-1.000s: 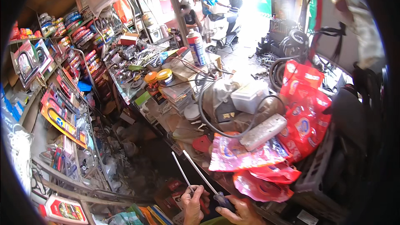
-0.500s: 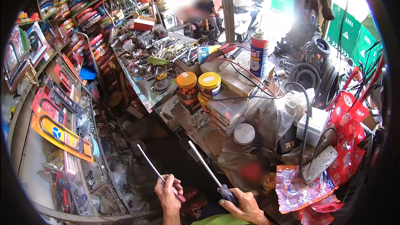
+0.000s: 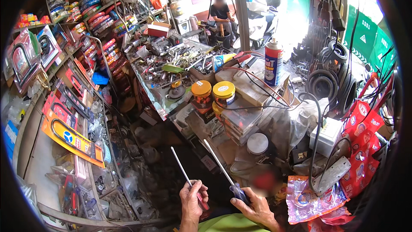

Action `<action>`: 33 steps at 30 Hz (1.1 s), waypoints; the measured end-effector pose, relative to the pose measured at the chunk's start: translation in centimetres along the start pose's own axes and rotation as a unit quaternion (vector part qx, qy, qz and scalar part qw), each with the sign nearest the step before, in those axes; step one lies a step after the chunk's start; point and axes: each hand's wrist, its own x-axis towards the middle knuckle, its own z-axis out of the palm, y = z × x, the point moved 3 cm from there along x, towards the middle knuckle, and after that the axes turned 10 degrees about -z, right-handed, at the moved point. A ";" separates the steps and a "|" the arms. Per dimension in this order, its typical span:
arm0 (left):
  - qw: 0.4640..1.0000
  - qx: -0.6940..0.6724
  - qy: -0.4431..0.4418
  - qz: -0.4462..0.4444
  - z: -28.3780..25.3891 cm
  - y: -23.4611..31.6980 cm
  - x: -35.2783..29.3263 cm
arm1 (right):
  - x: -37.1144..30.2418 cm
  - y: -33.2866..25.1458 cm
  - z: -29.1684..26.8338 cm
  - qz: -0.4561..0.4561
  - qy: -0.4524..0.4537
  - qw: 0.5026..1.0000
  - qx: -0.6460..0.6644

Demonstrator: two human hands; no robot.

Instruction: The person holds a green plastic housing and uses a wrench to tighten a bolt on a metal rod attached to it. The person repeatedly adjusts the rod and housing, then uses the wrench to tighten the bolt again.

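Note:
Low in the middle, my left hand [image 3: 191, 201] is closed round a screwdriver with a red handle [image 3: 202, 202]. Its thin shaft slants up and to the left. Beside it on the right, my right hand [image 3: 257, 208] grips a second screwdriver with a dark blue handle [image 3: 238, 192], its long bright shaft also pointing up-left. Both tips stand in the air over the dark gap between shelf and bench, and the shafts run nearly side by side without touching.
Left, a shelf carries carded locks [image 3: 71, 137] and small packets. Ahead lies a bench [image 3: 150, 96] with scattered tools. To the right stand yellow-lidded jars [image 3: 223, 90], a spray can [image 3: 273, 64], a white-lidded tub [image 3: 257, 144], a power strip [image 3: 332, 174] and hanging cables. People sit farther back.
My left hand has moved right, bringing its screwdriver closer to the other one. The view has shifted slightly, so the surroundings sit farther right and mostly lower. Both hands keep their grip.

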 end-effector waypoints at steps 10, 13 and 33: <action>0.999 0.015 -0.006 -0.040 0.7 -1.0 1.4 | 1.3 1.7 0.0 -0.053 0.035 0.996 0.056; 0.998 0.001 -0.059 0.031 0.8 0.7 4.4 | 3.7 1.8 1.3 -0.072 0.075 0.992 0.070; 0.986 0.111 -0.019 0.122 -4.4 34.2 27.4 | 35.0 -10.1 18.0 -0.009 0.027 0.971 0.239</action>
